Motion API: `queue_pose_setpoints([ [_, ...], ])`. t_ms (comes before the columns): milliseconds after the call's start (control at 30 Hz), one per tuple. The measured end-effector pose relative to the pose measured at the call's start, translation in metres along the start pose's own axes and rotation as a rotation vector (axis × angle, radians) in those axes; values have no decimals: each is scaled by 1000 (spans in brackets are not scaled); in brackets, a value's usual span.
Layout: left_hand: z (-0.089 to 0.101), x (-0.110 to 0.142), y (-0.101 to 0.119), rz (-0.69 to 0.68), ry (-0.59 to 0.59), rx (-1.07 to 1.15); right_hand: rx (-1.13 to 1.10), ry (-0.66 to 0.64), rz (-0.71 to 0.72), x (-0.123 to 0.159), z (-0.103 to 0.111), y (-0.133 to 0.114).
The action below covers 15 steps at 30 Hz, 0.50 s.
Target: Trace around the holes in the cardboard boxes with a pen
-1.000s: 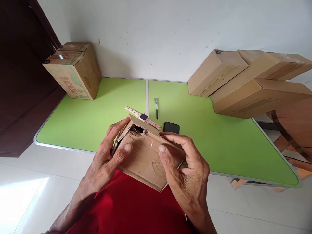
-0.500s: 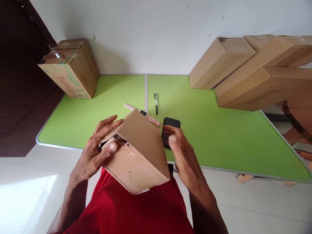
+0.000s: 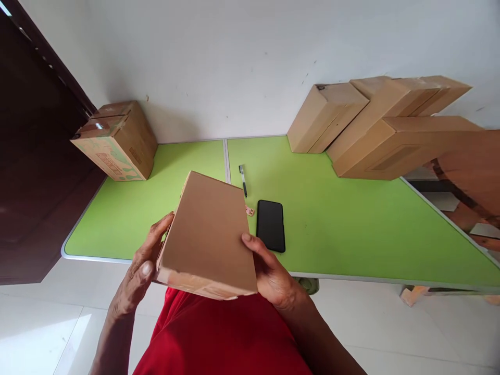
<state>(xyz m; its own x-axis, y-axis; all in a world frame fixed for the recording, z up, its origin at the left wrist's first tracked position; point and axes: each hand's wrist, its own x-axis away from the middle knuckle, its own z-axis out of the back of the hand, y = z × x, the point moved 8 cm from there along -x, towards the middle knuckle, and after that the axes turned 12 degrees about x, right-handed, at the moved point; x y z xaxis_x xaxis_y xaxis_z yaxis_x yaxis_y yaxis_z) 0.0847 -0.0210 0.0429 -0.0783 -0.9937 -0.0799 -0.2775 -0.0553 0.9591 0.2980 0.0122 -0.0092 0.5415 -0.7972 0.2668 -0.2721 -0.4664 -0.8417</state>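
Note:
A brown cardboard box (image 3: 209,232) is held up in front of my body, tilted, over the near edge of the table. My left hand (image 3: 142,260) presses against its left side, fingers partly hidden behind it. On the right side, my right hand (image 3: 271,271) grips the box with the thumb on the upper face and the other fingers out of sight beneath. Just right of the box lies a black phone (image 3: 271,225). A pen (image 3: 242,180) rests beyond it. Only the end of a pink strap (image 3: 250,211) shows past the box.
The green table (image 3: 332,219) stands against a white wall. A printed cardboard box (image 3: 121,143) sits at its back left. Several plain cardboard boxes (image 3: 375,140) are piled at the back right. A wooden chair (image 3: 472,182) is beyond the right edge.
My right hand has come onto the box's right side, where it was apart before. The box has turned, showing more of its broad face and covering most of the pink strap.

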Motion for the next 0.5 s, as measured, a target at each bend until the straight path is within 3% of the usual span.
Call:
queue_pose_setpoints([
  [67, -4, -6, 6, -28, 15, 64, 94, 33, 89, -1, 9, -10],
  [167, 4, -13, -4, -42, 43, 80, 287, 147, 347, -3, 21, -27],
  [233, 16, -17, -18, -33, 104, 62, 448, 278, 540, -1, 28, -38],
  [333, 29, -19, -47, 51, 210, 93, 848, 583, 854, 13, 32, -57],
  [433, 12, -19, -62, 126, 182, 285, 1212, 755, 1184, 27, 20, -67],
  [500, -11, -21, -57, 143, 90, 463, 1271, 697, 1268, 25, 18, -65],
])
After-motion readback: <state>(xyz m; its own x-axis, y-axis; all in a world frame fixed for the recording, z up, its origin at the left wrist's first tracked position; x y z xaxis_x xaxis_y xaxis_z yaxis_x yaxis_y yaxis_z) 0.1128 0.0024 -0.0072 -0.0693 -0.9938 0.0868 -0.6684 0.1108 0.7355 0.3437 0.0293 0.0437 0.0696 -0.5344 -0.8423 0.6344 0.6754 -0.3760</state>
